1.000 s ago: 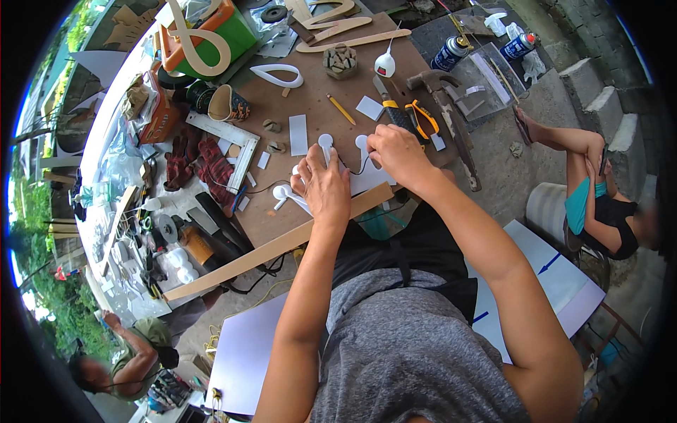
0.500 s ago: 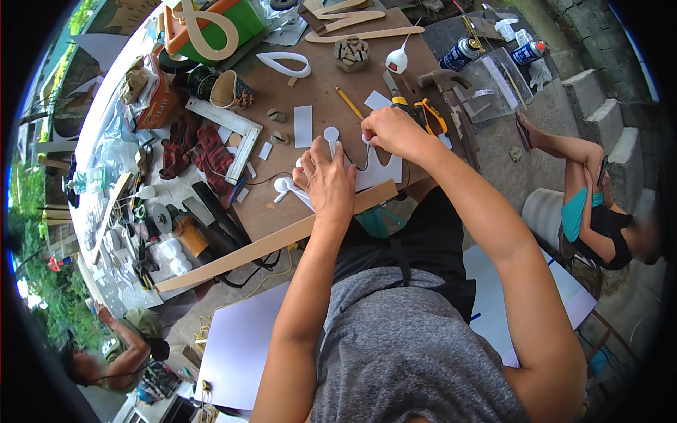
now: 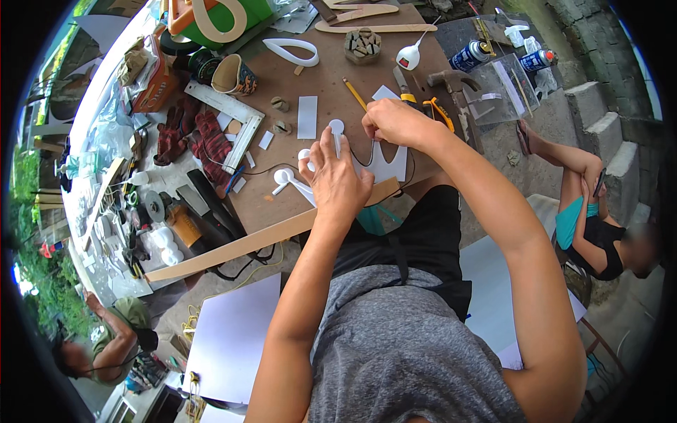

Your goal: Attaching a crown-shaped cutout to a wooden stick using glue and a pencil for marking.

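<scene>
The left hand (image 3: pixel 337 180) lies flat with fingers spread on a white cut-out sheet (image 3: pixel 386 163) at the near edge of the brown tabletop (image 3: pixel 331 77), pressing it down. The right hand (image 3: pixel 395 121) is curled into a loose fist over the far part of the same sheet, its fingertips pinched together on something too small to make out. The two hands sit close together but do not touch. A small white spoon-shaped piece (image 3: pixel 282 178) lies just beside the left hand, toward the left edge. A yellow pencil (image 3: pixel 355 94) rests farther in, beyond the right hand, and a white rectangular strip (image 3: pixel 307 117) lies near it. A long wooden slat (image 3: pixel 275 236) runs along the near edge, partly under the left wrist. A glue bottle (image 3: pixel 408 56) stands toward the far edge.
</scene>
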{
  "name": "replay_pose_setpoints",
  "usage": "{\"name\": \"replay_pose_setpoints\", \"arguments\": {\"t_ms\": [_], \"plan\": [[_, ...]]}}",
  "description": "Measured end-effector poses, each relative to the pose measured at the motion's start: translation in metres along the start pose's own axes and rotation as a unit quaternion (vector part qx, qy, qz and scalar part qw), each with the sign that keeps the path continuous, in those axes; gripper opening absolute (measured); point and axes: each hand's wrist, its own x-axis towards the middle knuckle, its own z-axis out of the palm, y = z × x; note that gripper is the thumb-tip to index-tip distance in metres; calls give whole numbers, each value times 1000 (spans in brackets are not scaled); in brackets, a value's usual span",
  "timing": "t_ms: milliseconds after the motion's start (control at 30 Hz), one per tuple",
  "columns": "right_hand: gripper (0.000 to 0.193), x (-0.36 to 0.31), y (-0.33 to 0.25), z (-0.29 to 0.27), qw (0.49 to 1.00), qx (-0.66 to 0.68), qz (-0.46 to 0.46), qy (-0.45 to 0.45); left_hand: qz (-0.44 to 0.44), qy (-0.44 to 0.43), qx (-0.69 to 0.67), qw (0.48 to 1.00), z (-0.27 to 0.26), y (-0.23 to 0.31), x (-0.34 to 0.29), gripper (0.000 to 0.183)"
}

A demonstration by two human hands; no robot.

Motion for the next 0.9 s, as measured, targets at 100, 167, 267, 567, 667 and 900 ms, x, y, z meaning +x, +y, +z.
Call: {"name": "replay_pose_setpoints", "arguments": {"t_ms": [100,167,267,567,667,900], "plan": [[7,1,1,-1,1000,-6,-5,-2,-4,8,-9,1000,2,3,-1,69],[7,2,0,-2,1000,-3,-3,-9,-12,17,-14,1000,6,5,-2,71],[8,4,1,-1,1000,13,14,-17,-24,32,-9,999,13,8,-4,77],[7,6,6,0,1000,13,8,-23,-50,48,-8,998,22,14,-5,75],[8,9,7,-2,999,14,0,-33,-53,58,-3,997,25,15,-6,74],[10,9,6,-5,998,12,-2,-54,-56,73,0,996,29,14,-5,72]]}}
